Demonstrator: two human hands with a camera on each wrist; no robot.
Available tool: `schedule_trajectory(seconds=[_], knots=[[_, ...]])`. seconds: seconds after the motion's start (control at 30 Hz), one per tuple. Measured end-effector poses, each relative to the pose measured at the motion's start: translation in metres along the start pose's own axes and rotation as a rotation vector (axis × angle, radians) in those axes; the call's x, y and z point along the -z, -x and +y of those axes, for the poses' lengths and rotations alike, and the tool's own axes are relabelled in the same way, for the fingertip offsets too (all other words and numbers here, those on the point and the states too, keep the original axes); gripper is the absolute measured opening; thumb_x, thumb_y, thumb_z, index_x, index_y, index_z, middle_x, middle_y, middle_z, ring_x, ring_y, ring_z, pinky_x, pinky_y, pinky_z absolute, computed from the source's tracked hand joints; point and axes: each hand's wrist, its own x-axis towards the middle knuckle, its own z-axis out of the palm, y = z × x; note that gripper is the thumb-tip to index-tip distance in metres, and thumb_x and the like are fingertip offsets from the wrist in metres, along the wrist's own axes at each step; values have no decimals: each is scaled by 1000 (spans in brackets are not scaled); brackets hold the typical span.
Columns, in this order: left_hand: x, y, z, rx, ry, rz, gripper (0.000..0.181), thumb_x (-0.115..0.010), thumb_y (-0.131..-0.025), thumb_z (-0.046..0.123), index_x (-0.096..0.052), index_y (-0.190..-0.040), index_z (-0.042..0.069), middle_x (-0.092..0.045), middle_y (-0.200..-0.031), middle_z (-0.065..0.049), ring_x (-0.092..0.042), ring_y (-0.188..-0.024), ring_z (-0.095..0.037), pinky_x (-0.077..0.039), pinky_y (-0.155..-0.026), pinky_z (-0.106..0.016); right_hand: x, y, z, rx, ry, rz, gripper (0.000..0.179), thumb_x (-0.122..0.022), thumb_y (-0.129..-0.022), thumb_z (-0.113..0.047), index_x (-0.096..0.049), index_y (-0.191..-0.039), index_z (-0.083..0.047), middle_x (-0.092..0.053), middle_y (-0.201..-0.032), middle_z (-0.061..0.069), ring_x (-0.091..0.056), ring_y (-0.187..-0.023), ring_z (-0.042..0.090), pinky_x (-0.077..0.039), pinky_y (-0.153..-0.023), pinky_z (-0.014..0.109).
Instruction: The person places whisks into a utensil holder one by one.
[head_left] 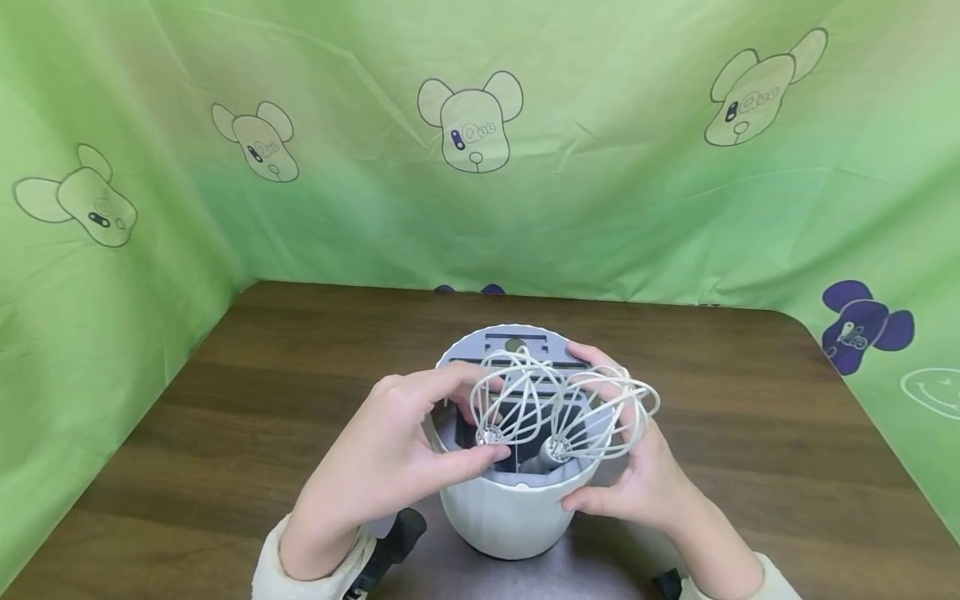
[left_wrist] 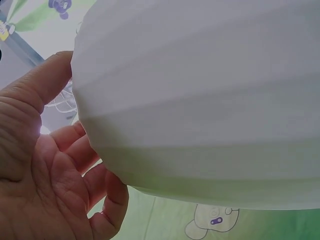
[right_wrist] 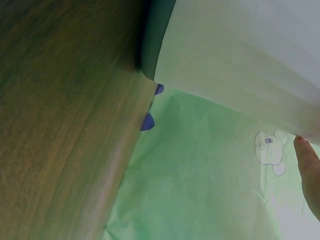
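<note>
A white ribbed utensil holder (head_left: 513, 521) stands upright on the table, with a grey slotted insert (head_left: 468, 346) in its mouth. Two whisks with pale wire loops stick up from it: a left whisk (head_left: 517, 404) and a right whisk (head_left: 600, 417). Over the left rim, my left hand (head_left: 397, 442) curls thumb and fingers round the left whisk's head; some fingertips are hidden behind the wires. In the left wrist view, the holder's wall (left_wrist: 200, 105) fills most of the picture beside that hand. My right hand (head_left: 641, 475) grips the holder's right side, thumb in front and fingers towards the back rim.
A dark wooden table (head_left: 300, 375) lies under the holder. Green cloth (head_left: 360, 217) with bear-head drawings hangs behind and along both sides. Dark straps (head_left: 386, 546) sit at my sleeve cuffs.
</note>
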Motion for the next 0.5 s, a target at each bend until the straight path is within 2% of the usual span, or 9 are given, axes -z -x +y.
schedule_trajectory(seconds=[0.2, 0.5], knots=[[2, -2, 1, 24, 14, -11, 63, -85, -77, 16, -54, -131, 15, -69, -87, 7, -62, -78, -1, -52, -72, -19, 0, -3, 1, 23, -15, -1, 95, -87, -70, -51, -46, -131, 10, -33, -152, 30, -37, -141, 28, -30, -116, 27], [6, -2, 0, 7, 16, -41, 68, -84, -78, 17, -48, -136, 18, -68, -89, 3, -62, -79, -5, -48, -69, -19, -1, -3, 2, 23, -19, 3, 96, -87, -70, -51, -46, -132, 10, -33, -152, 30, -36, -142, 29, -30, -116, 28]])
